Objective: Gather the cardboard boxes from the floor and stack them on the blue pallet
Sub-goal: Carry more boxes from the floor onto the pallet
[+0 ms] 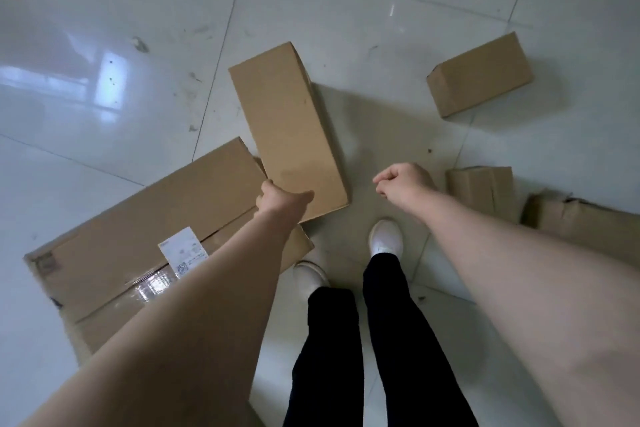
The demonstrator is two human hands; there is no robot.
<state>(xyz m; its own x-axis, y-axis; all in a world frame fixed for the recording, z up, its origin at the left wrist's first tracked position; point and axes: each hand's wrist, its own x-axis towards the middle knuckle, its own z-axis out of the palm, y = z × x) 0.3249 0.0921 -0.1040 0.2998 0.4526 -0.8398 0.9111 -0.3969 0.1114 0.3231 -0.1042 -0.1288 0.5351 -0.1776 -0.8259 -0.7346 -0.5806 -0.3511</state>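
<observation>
A long cardboard box lies on the tiled floor ahead of me, its near end resting on a large flat box with a white label. My left hand grips the long box's near left corner, thumb on top and fingers hidden under the edge. To the right of that box, my right hand hovers above the floor with fingers curled and nothing in them. A small box sits farther off to the right. The blue pallet is out of view.
Two crumpled boxes, one just right of my right hand and another at the right edge, lie on the floor. My feet in white shoes stand between the boxes. The glossy floor stretches away to the left.
</observation>
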